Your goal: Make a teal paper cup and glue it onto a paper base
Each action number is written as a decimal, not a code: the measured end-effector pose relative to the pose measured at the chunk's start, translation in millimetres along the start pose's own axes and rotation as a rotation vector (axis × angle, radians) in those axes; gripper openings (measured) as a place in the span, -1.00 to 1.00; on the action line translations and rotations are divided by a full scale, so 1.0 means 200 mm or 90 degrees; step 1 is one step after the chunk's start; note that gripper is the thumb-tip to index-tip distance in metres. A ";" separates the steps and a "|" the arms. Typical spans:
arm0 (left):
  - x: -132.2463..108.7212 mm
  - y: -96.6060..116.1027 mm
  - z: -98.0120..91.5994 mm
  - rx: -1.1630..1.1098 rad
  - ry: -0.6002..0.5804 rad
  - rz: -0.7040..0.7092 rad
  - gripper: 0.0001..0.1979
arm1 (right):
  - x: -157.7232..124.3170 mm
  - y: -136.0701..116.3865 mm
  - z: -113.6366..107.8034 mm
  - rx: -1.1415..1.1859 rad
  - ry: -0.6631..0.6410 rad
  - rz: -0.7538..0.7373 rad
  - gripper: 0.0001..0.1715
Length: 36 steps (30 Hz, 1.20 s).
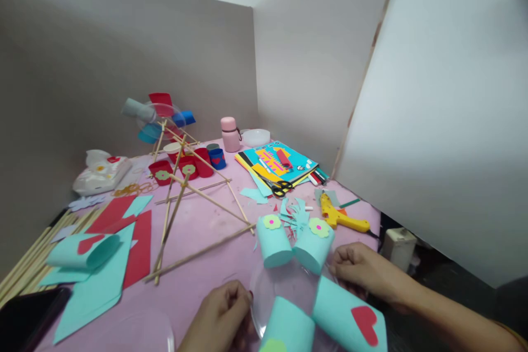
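Observation:
A clear round plastic plate [284, 284] is at the front, with several turquoise paper tubes around its rim. Two of them, the upper left tube [274, 245] and the upper right tube [315, 247], carry green flowers with pink centres. A lower right tube [340, 313] bears a red heart, and the lower left tube [289, 324] is cut off by the frame's bottom. My left hand [225, 316] grips the plate's left edge with bent fingers. On the right edge, my right hand [361, 270] has its fingers closed; the fingertips are partly hidden.
A stick frame [183, 181] stands left of centre, before a finished wheel [163, 115]. Turquoise sheets [99, 297] and wooden sticks [25, 264] lie left. A yellow glue gun [342, 217], scissors [282, 187] and paper scraps [295, 214] lie beyond the plate. White panels [433, 121] border the table.

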State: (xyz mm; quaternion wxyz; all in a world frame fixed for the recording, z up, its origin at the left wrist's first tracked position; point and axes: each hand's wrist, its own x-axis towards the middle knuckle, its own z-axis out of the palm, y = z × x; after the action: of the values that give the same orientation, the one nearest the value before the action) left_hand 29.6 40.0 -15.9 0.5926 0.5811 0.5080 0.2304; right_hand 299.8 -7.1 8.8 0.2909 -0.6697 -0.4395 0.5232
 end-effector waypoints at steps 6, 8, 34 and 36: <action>0.14 0.10 0.02 -0.075 0.015 0.023 -0.62 | 0.11 -0.08 -0.11 -0.007 0.045 -0.051 -0.85; 0.19 0.14 0.03 -0.102 0.022 0.018 -0.65 | 0.16 -0.10 -0.15 -0.014 0.049 -0.069 -0.82; 0.67 0.34 0.20 -0.305 0.133 -0.037 -0.84 | 0.51 -0.27 -0.54 0.148 0.175 -0.206 -0.42; 0.71 0.35 0.20 -0.319 0.149 -0.029 -0.85 | 0.48 -0.25 -0.54 0.160 0.187 -0.209 -0.38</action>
State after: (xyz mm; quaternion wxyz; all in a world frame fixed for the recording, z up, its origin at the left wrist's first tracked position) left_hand 139.9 158.9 -6.9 0.6603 0.3743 0.5131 0.4009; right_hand 395.2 108.0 38.8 0.5136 -0.6169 -0.4269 0.4163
